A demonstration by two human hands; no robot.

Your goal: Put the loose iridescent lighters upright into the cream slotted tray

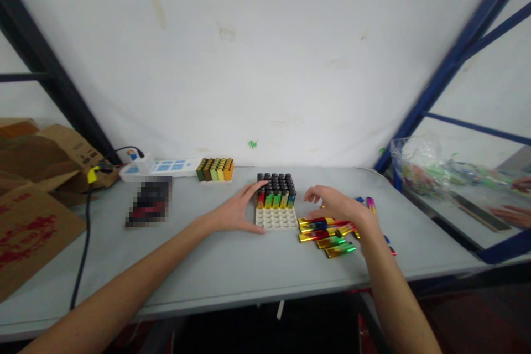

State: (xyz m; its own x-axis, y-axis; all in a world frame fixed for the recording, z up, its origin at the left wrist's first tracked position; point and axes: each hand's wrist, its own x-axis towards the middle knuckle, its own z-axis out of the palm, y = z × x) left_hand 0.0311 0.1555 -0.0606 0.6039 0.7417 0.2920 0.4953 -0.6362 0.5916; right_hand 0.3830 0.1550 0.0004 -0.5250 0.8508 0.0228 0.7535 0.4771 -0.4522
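Note:
A white tray [276, 219] with round holes stands at the middle of the table. Its back rows hold upright lighters [276, 198] with black tops and red, green, yellow and blue bodies; its front rows show bare holes. My left hand [237, 211] is at the tray's left side, thumb and fingers spread apart, with nothing between them. My right hand [329, 203] hovers right of the tray, fingers curved and apart, holding nothing that shows. Below and beside it lies a pile of shiny metallic sleeves [327, 232] in gold, red, blue and green.
A small block of green, brown and yellow lighters [215, 170] stands at the back left, beside a white power strip [172, 167]. A blurred dark item [149, 201] lies left. Cardboard bags [37, 221] fill the left edge. Behind the blue frame are plastic bags and another person's hands [512, 214].

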